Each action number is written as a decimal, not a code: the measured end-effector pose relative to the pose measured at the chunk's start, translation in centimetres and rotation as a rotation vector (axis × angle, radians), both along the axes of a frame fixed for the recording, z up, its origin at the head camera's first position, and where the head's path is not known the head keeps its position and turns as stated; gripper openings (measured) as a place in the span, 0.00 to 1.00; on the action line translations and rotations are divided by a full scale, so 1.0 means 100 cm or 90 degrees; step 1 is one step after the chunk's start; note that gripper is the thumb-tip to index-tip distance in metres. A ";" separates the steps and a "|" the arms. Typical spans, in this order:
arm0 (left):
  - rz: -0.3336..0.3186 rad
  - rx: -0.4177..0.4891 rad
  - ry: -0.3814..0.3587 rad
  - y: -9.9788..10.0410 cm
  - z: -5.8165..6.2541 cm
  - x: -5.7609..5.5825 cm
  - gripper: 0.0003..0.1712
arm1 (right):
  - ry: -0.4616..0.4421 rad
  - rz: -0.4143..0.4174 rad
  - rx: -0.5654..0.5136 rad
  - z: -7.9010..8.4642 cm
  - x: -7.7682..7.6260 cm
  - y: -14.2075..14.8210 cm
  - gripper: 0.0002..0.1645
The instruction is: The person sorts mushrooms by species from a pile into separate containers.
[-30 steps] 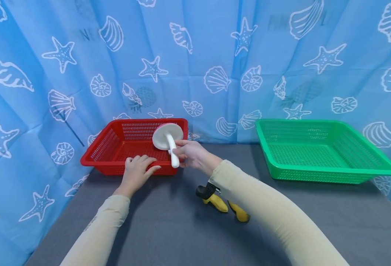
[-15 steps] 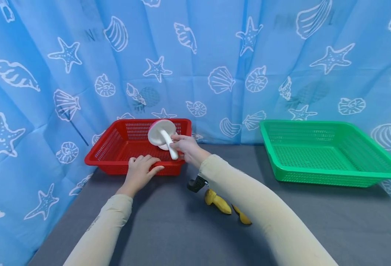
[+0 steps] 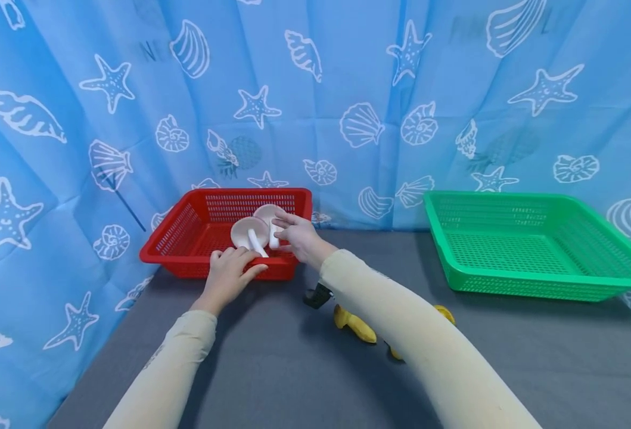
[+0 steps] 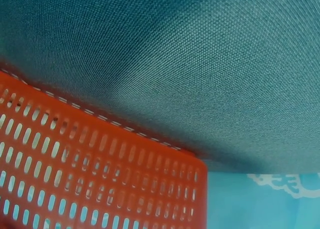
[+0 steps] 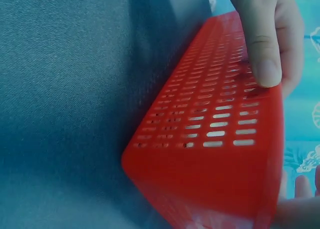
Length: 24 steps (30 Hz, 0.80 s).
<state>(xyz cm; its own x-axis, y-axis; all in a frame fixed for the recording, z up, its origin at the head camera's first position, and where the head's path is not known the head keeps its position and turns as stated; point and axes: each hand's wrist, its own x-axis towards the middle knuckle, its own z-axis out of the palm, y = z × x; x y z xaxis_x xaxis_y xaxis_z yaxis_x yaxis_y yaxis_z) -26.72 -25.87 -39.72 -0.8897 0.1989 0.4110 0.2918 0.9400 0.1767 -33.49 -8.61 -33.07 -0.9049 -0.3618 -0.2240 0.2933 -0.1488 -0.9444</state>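
Note:
A red mesh basket [image 3: 186, 229] stands on the grey table at the back left. Two white mushroom toys lie in it: one [image 3: 246, 231] with its stem toward me, the other [image 3: 266, 213] just behind. My right hand [image 3: 292, 233] hovers over the basket's right end, fingers stretched out, beside the second mushroom's stem and gripping nothing. My left hand [image 3: 229, 266] rests on the basket's front rim, thumb on the outer wall. The right wrist view shows the basket's corner [image 5: 210, 159] with a fingertip [image 5: 262, 49] pressed on its wall. In the left wrist view only the basket wall [image 4: 100, 179] and cloth appear.
An empty green mesh basket [image 3: 530, 289] stands at the back right. Yellow banana pieces [image 3: 354, 326] lie on the grey table [image 3: 272, 369] under my right forearm. A blue curtain with shells and starfish [image 3: 347, 89] closes in the back and left.
My right hand carried the white mushroom down into the red basket and let it go; its fingers have since opened out. The left hand stayed on the rim.

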 end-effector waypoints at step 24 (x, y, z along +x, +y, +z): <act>0.042 -0.080 -0.062 0.012 0.015 0.009 0.27 | 0.026 0.017 0.129 0.035 0.048 0.110 0.26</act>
